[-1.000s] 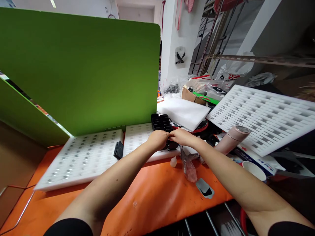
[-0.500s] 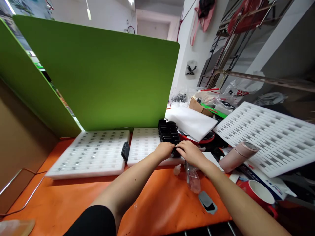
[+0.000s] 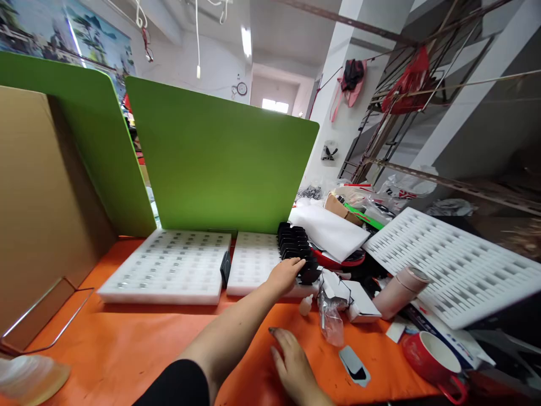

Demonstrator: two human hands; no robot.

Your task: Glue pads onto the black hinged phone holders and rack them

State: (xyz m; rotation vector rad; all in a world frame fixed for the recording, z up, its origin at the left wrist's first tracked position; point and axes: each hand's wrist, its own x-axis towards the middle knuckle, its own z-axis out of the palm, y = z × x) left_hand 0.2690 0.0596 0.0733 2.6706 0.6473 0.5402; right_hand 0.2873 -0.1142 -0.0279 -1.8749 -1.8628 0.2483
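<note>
A row of thin black plates (image 3: 295,242) stands upright along the right edge of the second white foam tray (image 3: 253,265). My left hand (image 3: 285,277) is at the front of this row, its fingers closed on the edge of a black plate. Lower down, my right hand (image 3: 291,363) is over the orange table surface, thumb and forefinger apart, holding nothing. A small dropper bottle (image 3: 305,305) and a clear plastic bag (image 3: 331,321) lie between my hands and the tray's right end. One dark plate (image 3: 225,268) leans in the gap between the two trays.
To the left lies another foam tray (image 3: 169,270) with small shiny pieces in its slots. A green partition (image 3: 224,163) stands behind. On the right are a pink thermos (image 3: 401,290), a red mug (image 3: 431,355), a slotted foam board (image 3: 456,259) and a white box (image 3: 362,304).
My right hand has left the black plates and moved down toward me over the table. My left hand stays at the row. The view has tilted upward.
</note>
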